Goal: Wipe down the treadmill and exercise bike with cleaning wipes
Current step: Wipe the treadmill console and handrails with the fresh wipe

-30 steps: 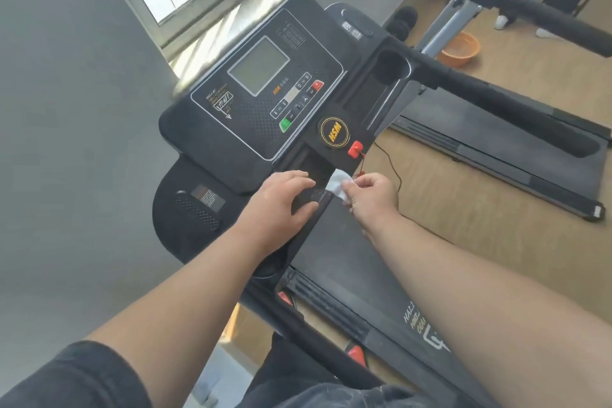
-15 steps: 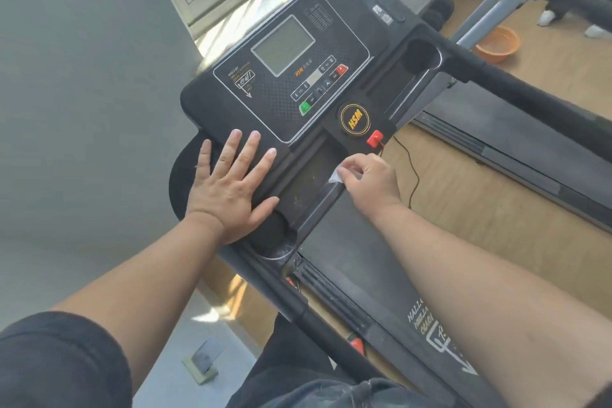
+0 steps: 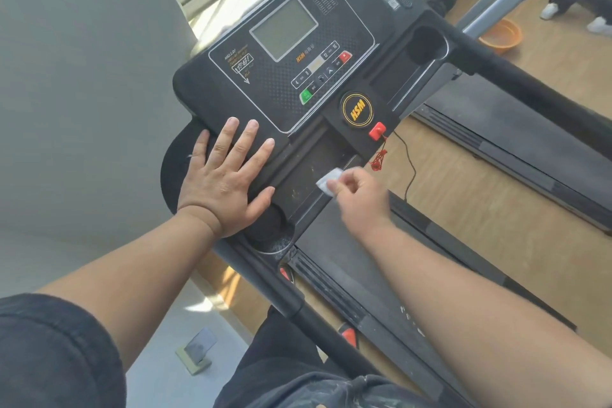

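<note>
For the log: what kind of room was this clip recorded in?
Probably a small gym or home exercise room. A black treadmill console with a grey screen fills the view, a second treadmill's dark running belt lies on the wooden floor to the right, and the right hand pinches a small white cleaning wipe.

The left hand (image 3: pixel 225 182) covers the console's (image 3: pixel 205 86) near-left corner; its screen (image 3: pixel 283 26) area lies bare.

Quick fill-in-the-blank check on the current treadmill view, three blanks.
1. The right hand pinches a white ____.
2. The left hand lies ____ on the treadmill console.
3. The safety key below the round logo is coloured ____.

Missing words: wipe; flat; red
</note>
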